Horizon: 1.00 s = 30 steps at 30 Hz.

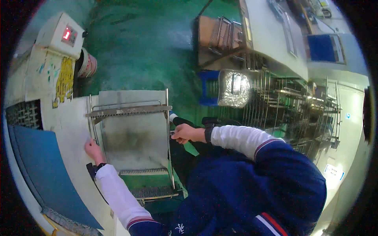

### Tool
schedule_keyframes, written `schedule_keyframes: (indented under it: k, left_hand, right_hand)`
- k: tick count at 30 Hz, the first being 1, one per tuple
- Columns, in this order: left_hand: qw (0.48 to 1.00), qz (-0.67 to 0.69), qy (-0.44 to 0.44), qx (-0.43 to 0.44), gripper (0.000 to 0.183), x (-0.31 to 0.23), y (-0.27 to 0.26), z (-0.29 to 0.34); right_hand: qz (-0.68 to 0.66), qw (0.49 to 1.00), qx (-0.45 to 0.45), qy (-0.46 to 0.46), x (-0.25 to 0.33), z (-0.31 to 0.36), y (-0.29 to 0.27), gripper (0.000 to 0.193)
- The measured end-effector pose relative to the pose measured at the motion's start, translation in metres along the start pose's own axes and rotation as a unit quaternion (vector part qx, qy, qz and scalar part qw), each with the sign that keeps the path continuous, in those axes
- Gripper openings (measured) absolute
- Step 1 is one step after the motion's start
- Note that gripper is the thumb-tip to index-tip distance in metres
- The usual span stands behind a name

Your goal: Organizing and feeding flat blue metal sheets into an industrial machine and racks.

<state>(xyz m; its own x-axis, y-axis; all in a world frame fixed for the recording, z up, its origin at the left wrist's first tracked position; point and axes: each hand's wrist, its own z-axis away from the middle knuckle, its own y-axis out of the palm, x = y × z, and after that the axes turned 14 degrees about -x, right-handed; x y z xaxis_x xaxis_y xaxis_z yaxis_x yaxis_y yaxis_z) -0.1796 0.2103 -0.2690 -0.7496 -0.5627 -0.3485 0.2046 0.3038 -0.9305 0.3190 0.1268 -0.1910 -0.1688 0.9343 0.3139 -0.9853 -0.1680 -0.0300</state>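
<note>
A metal rack [130, 111] with toothed crossbars and thin side rods stands in front of me. Between its rods is a flat grey sheet [134, 137] with a dark smudge across its middle. My left hand [93, 152] is closed at the rack's left rod, its fingertips curled and partly hidden. On the opposite side, my right hand [185, 133] pinches the right rod from outside. Both wrists carry dark bands, and my sleeves are white and navy.
A pale machine with a blue panel [43, 169] runs along the left, below a control box [63, 35] with a red display. To the right are a foil-wrapped block [234, 88], a blue crate [209, 87] and several wire racks [291, 106]. The floor [141, 47] is green.
</note>
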Motion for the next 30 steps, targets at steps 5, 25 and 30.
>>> schedule_keyframes:
  k: [5, 25, 30]
  left_hand:
    - [0.994, -0.058, 0.068, 0.063, 0.039, -0.043, -0.009, -0.009]
    - [0.994, 0.079, -0.061, -0.052, 0.037, -0.047, -0.03, 0.042]
    - [0.968, 0.152, -0.173, -0.096, 0.033, -0.04, -0.098, 0.125]
  right_hand:
    - [0.015, 0.998, 0.054, 0.018, -0.008, -0.017, -0.005, 0.027]
    - [0.659, 0.636, 0.038, -0.4, 0.084, 0.009, 0.004, 0.022]
    - [0.388, 0.599, -0.196, -0.672, 0.159, -0.006, 0.019, 0.037]
